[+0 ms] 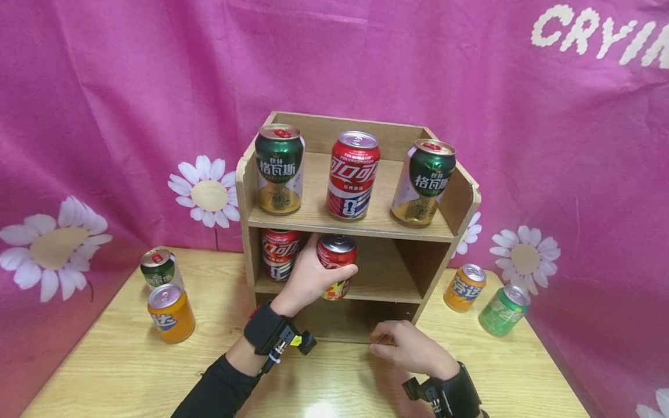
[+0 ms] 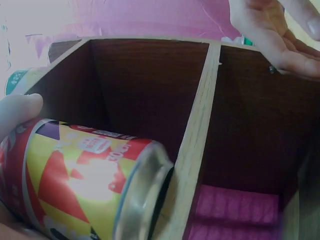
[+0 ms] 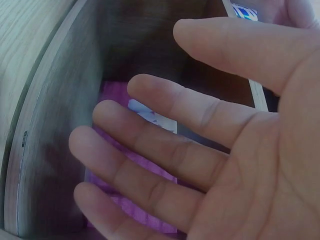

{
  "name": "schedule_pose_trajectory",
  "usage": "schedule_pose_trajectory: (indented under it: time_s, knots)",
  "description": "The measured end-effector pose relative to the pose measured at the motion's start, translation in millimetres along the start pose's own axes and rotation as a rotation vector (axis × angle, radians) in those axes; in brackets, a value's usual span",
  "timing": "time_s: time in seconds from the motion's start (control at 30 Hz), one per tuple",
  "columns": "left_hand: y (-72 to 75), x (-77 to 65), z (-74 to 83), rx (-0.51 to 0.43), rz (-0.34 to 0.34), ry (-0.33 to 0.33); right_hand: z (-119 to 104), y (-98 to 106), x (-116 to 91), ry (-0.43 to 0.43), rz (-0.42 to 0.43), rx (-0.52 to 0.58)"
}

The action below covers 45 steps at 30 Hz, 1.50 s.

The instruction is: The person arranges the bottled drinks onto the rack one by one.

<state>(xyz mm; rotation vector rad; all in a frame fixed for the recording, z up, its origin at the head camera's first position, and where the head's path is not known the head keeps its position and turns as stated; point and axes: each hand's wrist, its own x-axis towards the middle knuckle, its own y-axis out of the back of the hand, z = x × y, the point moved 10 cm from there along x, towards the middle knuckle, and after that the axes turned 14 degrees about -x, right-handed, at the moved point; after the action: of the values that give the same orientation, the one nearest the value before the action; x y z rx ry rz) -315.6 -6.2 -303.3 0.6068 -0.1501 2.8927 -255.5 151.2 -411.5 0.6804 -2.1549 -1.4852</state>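
Note:
My left hand [image 1: 309, 277] grips a red cola can with a dark top [image 1: 337, 255] at the front of the middle shelf [image 1: 384, 278]. In the left wrist view, the can's yellow and red side [image 2: 85, 175] shows, its base rim close to the shelf's front edge [image 2: 192, 150]. Left of that hand, a red cola can [image 1: 279, 253] stands on the same shelf, partly covered by the hand. My right hand [image 1: 410, 346] is low by the bottom compartment's right side. In the right wrist view its fingers [image 3: 165, 145] are loosely extended, holding nothing.
On the wooden rack's top shelf [image 1: 313, 217] stand two green-gold cans [image 1: 279, 168] [image 1: 425, 183] and a red can [image 1: 352, 174]. On the table, an orange can [image 1: 171, 316] and a green can [image 1: 159, 267] stand left; an orange can [image 1: 464, 288] and a light-green can [image 1: 503, 312] stand right.

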Motion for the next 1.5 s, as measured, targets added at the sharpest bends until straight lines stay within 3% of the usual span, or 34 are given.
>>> schedule_pose_trajectory:
  time_s: [0.33, 0.87, 1.0, 1.17, 1.23, 1.43, 1.5]
  knots:
    - [-2.6, 9.6, -7.0, 0.011, -0.010, 0.052, 3, 1, 0, -0.018, -0.016, 0.035]
    - [-4.1, 3.6, -10.3, 0.069, 0.145, -0.044, 5, 6, -3, -0.023, 0.008, 0.054]
    - [-5.2, 1.7, -19.3, 0.001, 0.094, -0.019, 5, 6, -3, -0.027, 0.003, 0.056]
    - [-10.4, -0.1, -34.2, -0.141, -0.042, 0.050, 7, 4, -3, -0.033, -0.003, 0.051]
    - [-12.4, -2.2, -31.2, -0.149, -0.081, 0.070, 7, 4, -3, -0.033, -0.005, 0.051]
    - [-8.6, -6.1, -27.5, -0.090, -0.062, 0.058, 8, 3, -2, -0.025, -0.008, 0.049]
    - [-5.4, -3.5, -35.5, -0.066, -0.044, 0.033, 7, 3, -1, -0.024, -0.005, 0.047]
